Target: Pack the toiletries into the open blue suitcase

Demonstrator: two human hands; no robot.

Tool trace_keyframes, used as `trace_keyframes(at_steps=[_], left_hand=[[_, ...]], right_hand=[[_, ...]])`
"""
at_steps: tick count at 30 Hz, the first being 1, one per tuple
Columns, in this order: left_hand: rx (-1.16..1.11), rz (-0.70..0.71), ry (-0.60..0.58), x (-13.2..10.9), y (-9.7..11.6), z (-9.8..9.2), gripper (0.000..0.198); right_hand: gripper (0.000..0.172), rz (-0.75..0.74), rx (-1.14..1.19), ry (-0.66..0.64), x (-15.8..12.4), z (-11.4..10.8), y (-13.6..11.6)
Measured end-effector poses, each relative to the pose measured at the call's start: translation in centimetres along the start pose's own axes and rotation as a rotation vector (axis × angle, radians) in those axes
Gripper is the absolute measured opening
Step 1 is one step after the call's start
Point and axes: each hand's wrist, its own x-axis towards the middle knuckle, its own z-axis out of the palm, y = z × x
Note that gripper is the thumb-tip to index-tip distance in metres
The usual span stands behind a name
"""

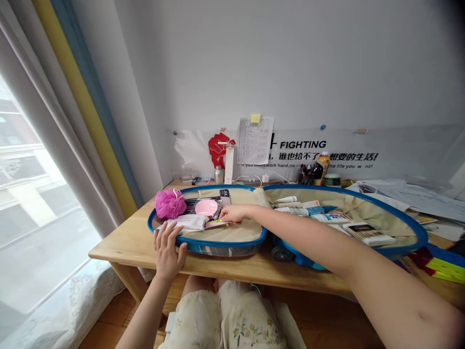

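Observation:
An open suitcase [209,244] with blue rims and beige lining lies on the table. In its left half, my right hand [234,213] is closed on the end of a slim pink-and-yellow packet [215,223], whose kind I cannot make out. My left hand [170,247] rests with fingers spread over the near left rim, touching a white packet [192,223]. Behind these lie a pink mesh bath puff [169,203], a round pink item [207,208] in clear wrapping and a dark flat packet [225,195].
The suitcase's right half [392,209] holds several tubes, a blue-capped bottle [321,210] and a pack of cotton swabs [368,233]; my right forearm crosses over it. Bottles and papers [403,194] stand or lie behind. Colored blocks [446,264] sit at the right.

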Motion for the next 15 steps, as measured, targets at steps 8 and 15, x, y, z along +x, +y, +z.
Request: trace_keyframes(at_steps=[8,15], left_hand=[[0.023,0.022,0.01,-0.1,-0.1,0.0,0.041],[0.013,0.003,0.007,-0.2,-0.2,0.1,0.042]], right_hand=[[0.032,0.048,0.091,0.164,-2.3,-3.5,2.6],[0.03,0.123,0.044,0.334,-9.0,-9.1,11.1]])
